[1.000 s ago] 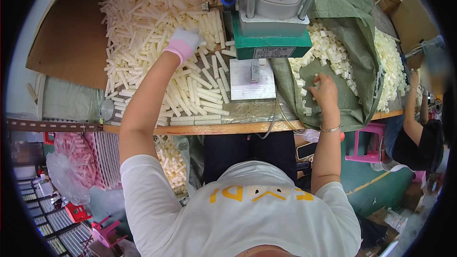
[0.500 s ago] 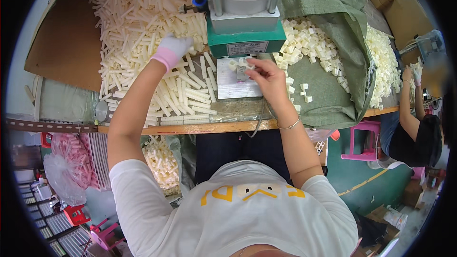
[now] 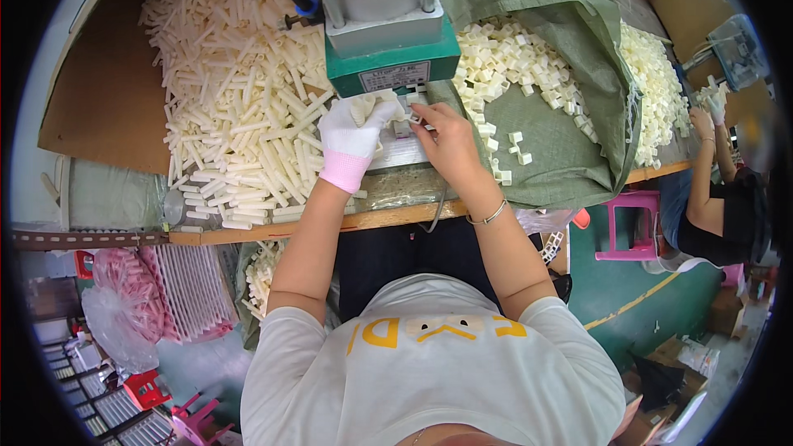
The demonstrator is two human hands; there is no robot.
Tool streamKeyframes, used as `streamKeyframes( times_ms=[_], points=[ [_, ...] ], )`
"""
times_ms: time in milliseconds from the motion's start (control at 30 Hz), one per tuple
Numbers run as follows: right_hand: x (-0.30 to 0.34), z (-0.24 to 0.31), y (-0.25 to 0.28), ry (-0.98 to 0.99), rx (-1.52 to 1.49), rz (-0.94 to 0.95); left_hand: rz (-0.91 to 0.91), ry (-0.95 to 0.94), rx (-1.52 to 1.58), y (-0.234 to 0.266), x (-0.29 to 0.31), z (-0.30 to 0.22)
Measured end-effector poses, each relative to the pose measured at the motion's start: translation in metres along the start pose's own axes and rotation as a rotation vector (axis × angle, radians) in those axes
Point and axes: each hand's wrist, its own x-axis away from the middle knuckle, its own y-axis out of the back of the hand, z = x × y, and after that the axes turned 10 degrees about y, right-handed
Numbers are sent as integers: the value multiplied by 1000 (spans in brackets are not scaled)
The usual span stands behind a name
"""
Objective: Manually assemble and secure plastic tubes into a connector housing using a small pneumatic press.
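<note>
At the far left, a brown cardboard sheet [image 3: 95,74] walls in the heap of cream ribbed tubes [image 3: 235,99], which spreads almost to the wooden front edge [image 3: 372,219] of the bench [image 3: 405,192]. Next comes the left hand [image 3: 355,136], in a white glove with a pink cuff, its grip closed around cream tube pieces [image 3: 362,110] beside the press's green block [image 3: 392,64]. Under both hands lies the metal plate [image 3: 402,153]; a narrow bare strip separates it from the front edge, and the block leaves little room beyond. The bare right hand [image 3: 450,142] has a narrow grip, thumb and forefinger pinching a small white cube connector [image 3: 415,120] over the plate. Further right, the green woven sack [image 3: 549,149] offers open cloth between loose cubes and its raised fold.

Half a second ago the left hand was over the tube heap; now it is at the plate, where the right hand remains.
</note>
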Motion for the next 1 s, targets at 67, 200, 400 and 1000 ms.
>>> streamKeyframes(
  times_ms=[67, 200, 400, 1000],
  points=[
    [-1, 1, 0, 12, 19, 1, -6, -133, -104, 2, -5, 9],
    [-1, -2, 1, 31, 62, -1, -67, -399, -381, 0, -10, 5],
    [-2, 10, 16, -121, -115, 20, 55, -232, -119, 0, -9, -2],
    [72, -51, 126, -328, 361, 50, 86, -69, -22, 29, -31, 43]
  ],
)
